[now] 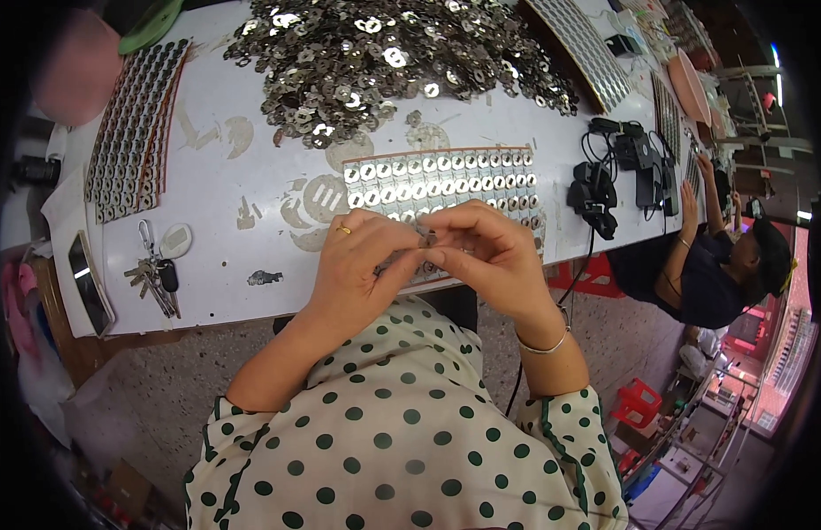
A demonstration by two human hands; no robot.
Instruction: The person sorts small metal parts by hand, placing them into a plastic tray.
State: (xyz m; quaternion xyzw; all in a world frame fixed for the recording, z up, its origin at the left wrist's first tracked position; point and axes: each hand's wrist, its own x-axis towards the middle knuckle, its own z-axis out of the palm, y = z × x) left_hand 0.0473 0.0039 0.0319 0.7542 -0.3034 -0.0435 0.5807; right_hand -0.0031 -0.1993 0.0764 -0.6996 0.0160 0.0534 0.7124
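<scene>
Both hands meet over the near side of a board (pixel 446 187) set with rows of small shiny metal washer-like pieces. My left hand (pixel 362 261), with a ring on one finger, is closed, thumb against fingertips. My right hand (pixel 490 256), a bracelet at its wrist, pinches at the same spot, fingertips touching the left's. Between the fingertips shows a bit of a small metal piece (pixel 427 238), mostly hidden; I cannot tell which hand bears it. Beyond the board spreads a big heap of loose metal pieces (pixel 375 62).
Filled boards (pixel 141 128) are stacked at the left, another board (pixel 583 53) lies far right. A phone (pixel 90 283) and keys (pixel 154 281) rest near the left edge. Black devices with cables (pixel 596 199) sit at the right. A co-worker (pixel 720 265) works beyond them; red stools (pixel 638 402) stand below.
</scene>
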